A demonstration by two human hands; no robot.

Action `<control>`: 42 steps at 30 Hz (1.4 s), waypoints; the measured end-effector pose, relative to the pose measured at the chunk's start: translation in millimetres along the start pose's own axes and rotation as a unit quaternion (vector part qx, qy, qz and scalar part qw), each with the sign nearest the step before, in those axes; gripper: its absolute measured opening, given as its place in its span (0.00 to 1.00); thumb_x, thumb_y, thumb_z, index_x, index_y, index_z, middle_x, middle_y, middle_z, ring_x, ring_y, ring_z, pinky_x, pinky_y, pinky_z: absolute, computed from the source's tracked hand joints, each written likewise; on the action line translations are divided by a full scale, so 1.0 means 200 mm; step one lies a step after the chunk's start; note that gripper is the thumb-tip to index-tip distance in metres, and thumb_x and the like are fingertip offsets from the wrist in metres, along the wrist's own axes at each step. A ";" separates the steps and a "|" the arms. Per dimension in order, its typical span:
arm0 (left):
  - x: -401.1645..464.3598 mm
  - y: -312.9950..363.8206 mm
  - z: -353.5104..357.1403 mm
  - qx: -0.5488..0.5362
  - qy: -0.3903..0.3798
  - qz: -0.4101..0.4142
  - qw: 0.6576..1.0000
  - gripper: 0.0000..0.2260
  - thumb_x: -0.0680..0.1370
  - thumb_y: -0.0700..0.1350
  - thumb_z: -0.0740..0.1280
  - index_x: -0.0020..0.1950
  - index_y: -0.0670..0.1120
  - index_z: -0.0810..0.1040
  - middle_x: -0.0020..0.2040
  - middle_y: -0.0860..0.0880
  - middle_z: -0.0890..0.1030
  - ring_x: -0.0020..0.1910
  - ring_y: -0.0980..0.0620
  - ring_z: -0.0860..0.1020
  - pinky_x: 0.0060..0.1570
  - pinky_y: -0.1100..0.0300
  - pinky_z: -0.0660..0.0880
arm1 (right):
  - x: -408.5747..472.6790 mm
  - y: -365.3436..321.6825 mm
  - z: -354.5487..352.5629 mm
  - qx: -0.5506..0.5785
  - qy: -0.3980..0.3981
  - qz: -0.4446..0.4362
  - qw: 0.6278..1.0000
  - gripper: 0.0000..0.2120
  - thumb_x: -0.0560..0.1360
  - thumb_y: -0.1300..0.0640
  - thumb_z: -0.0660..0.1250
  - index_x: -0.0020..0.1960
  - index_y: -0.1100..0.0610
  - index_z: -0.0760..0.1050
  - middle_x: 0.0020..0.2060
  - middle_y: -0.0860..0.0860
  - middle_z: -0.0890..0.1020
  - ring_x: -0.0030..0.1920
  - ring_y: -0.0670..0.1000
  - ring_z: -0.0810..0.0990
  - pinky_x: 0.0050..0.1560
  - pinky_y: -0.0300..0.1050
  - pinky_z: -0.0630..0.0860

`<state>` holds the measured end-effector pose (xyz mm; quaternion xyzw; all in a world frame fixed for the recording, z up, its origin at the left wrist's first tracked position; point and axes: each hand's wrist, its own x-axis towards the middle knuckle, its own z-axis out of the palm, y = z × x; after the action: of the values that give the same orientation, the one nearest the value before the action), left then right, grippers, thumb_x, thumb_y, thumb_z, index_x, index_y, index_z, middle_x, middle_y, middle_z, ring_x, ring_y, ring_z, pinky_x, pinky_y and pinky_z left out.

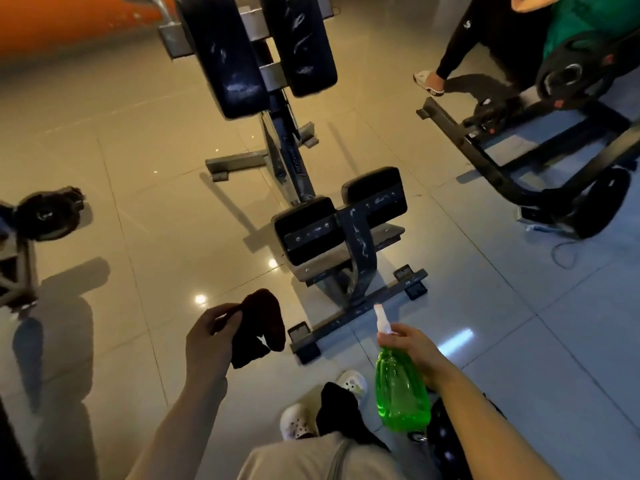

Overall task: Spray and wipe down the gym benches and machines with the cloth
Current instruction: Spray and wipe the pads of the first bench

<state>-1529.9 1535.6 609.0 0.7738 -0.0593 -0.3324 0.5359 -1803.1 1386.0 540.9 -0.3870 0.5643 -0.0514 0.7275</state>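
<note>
In the head view, the left hand (207,337) grips a dark cloth (259,329), fingers curled over its upper edge, so the cloth hangs in the air above the floor (138,188). The right hand (414,349) has its grip clamped on the neck of a green spray bottle (400,393), whose white nozzle (382,318) points up and away toward the machine (322,216) just ahead. That machine stands on the tiled floor, with two small black pads (375,194) low on its near end and two long black pads (221,53) raised at its far end; pale streaks mark the long pads and the dark frame. The person's white shoes (298,422) show at the bottom, close to the machine's near foot bar (356,315). At right stands another machine (519,161) with a weight plate (568,76), and a second person's leg (460,43) beside it. A further weight plate (46,213) sits at the left edge.
</note>
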 end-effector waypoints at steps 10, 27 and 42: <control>-0.28 -0.31 -0.28 -0.016 0.042 -0.050 0.998 0.06 0.78 0.37 0.67 0.49 0.48 0.80 0.51 0.41 0.81 0.50 0.40 0.79 0.39 0.53 0.77 | -0.12 0.16 0.16 -0.126 -0.012 -0.001 0.992 0.11 0.72 0.61 0.73 0.53 0.63 0.78 0.43 0.57 0.82 0.41 0.54 0.80 0.41 0.44 0.75; -0.26 -0.14 0.32 -0.032 0.086 -0.059 0.994 0.08 0.77 0.37 0.68 0.48 0.49 0.80 0.50 0.44 0.80 0.51 0.41 0.78 0.53 0.41 0.78 | 0.25 -0.42 -0.25 -0.024 -0.015 -0.103 0.994 0.15 0.73 0.64 0.71 0.59 0.57 0.74 0.46 0.54 0.80 0.44 0.51 0.78 0.39 0.41 0.74; -0.14 0.18 1.33 0.002 0.115 -0.054 0.992 0.07 0.78 0.38 0.68 0.47 0.49 0.81 0.49 0.48 0.81 0.51 0.49 0.77 0.52 0.52 0.76 | 0.71 -0.96 -0.89 -0.097 -0.092 -0.087 0.987 0.20 0.71 0.62 0.74 0.59 0.50 0.74 0.54 0.53 0.79 0.54 0.56 0.79 0.51 0.50 0.78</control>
<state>-1696.8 1322.7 598.0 0.8101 0.0440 -0.2698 0.5187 -1836.3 1088.8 537.6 -0.5069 0.4617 -0.0238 0.7276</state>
